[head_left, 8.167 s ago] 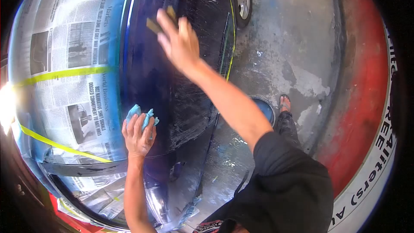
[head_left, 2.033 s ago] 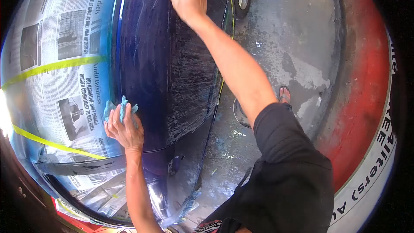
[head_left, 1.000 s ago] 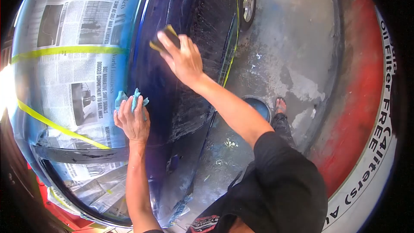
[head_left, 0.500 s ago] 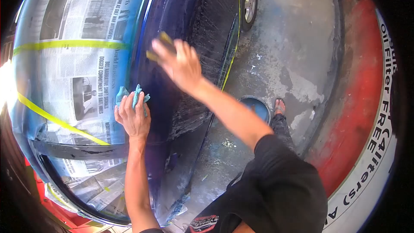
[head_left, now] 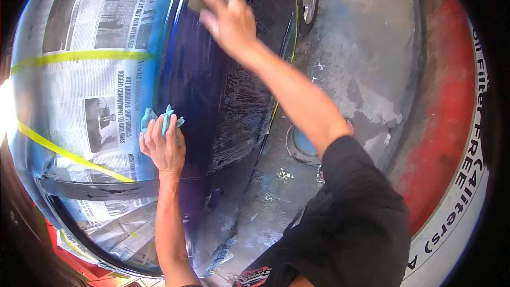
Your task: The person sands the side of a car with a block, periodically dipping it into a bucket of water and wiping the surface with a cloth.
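The small block (head_left: 196, 4) is in the upper middle of the frame, at the dark blue car body (head_left: 183, 90). The right hand (head_left: 232, 25) grips it, with thumb and fingers closed upon its sides; both are blurred, so one cannot tell how firmly it is pinched. The left hand (head_left: 163, 146), left of centre, has its fingers bent and close together over a crumpled light-blue cloth (head_left: 169, 115), which comes out beyond the fingertips. This hand lies where the newspaper (head_left: 74, 87) meets the car body. The newspaper covers the left part of the frame, and yellow tape (head_left: 90, 57) crosses it in two strips. Right of the centre, a round bucket (head_left: 291, 146) stands on the grey floor (head_left: 366, 48), partly hidden by the right forearm. A wheel (head_left: 308, 2) is near the top edge.
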